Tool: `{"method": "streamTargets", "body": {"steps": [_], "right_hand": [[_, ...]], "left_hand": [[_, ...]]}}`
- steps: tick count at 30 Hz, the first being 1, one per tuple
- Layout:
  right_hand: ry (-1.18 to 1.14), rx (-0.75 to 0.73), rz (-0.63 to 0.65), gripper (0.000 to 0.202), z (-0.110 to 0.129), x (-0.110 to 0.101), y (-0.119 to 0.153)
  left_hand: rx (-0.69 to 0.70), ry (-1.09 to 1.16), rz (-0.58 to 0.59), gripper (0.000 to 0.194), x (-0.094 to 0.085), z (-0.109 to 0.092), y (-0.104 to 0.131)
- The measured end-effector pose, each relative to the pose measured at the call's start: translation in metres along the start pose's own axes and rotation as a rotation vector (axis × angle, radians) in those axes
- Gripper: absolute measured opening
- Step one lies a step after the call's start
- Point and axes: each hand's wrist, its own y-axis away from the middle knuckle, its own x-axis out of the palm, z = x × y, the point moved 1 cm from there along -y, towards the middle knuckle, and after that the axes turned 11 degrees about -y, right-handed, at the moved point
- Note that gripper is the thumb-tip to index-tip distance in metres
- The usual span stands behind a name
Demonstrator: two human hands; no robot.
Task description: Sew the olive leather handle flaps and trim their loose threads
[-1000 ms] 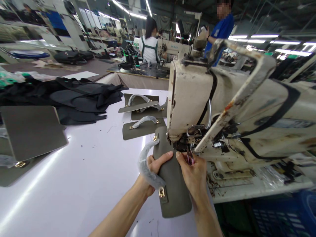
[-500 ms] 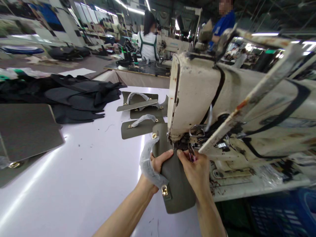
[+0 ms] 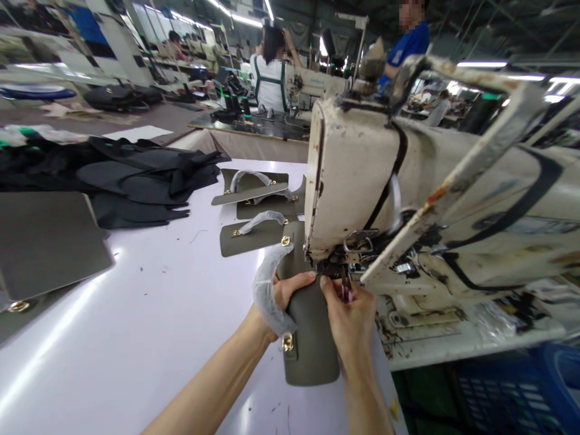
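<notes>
An olive-grey bag flap (image 3: 312, 326) lies under the head of a sewing machine (image 3: 348, 175), its edge at the presser foot. Gold fittings join a plastic-wrapped handle (image 3: 267, 290) to it. My left hand (image 3: 281, 299) reaches through the handle and grips the flap, thumb on top just in front of the foot. My right hand (image 3: 351, 314) is closed at the flap's right edge, thumb pressing on it near the needle area. What look like small thread snips (image 3: 347, 287) with pink on them stick up from the right hand's fingers. The needle itself is hidden.
More olive flaps with wrapped handles (image 3: 254, 232) lie behind on the white table (image 3: 172, 338). Black cut pieces (image 3: 149, 175) are heaped at left, beside a stiff grey panel (image 3: 49, 248). A slanted rusty bar (image 3: 435, 199) crosses the machine's front. A blue basket (image 3: 512, 386) stands lower right.
The flap has turned slightly, its near end swinging left, and both hands have shifted a little left with it. A person in the background has raised an arm.
</notes>
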Motion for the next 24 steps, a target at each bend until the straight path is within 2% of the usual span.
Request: {"method": "streamTargets", "body": {"steps": [4, 8, 13, 18, 22, 24], "right_hand": [[-0.043, 0.031, -0.019, 0.038, 0.001, 0.003, 0.002], [-0.061, 0.026, -0.036, 0.04, 0.001, 0.006, 0.004], [-0.104, 0.036, -0.03, 0.041, 0.0, 0.008, 0.006], [-0.22, 0.132, 0.037, 0.04, 0.0, 0.008, 0.005], [-0.292, 0.181, 0.075, 0.038, -0.001, 0.009, 0.003], [-0.3, 0.2, 0.092, 0.037, -0.002, 0.009, 0.002]], "left_hand": [[0.003, -0.035, 0.009, 0.051, -0.003, -0.001, -0.004], [-0.059, -0.092, 0.023, 0.051, -0.007, -0.004, -0.009], [-0.082, -0.146, 0.134, 0.044, -0.013, -0.009, -0.018], [-0.126, -0.194, 0.269, 0.031, -0.019, -0.015, -0.026], [-0.087, -0.268, 0.375, 0.024, -0.022, -0.02, -0.035], [-0.033, -0.271, 0.353, 0.022, -0.022, -0.022, -0.04]]}}
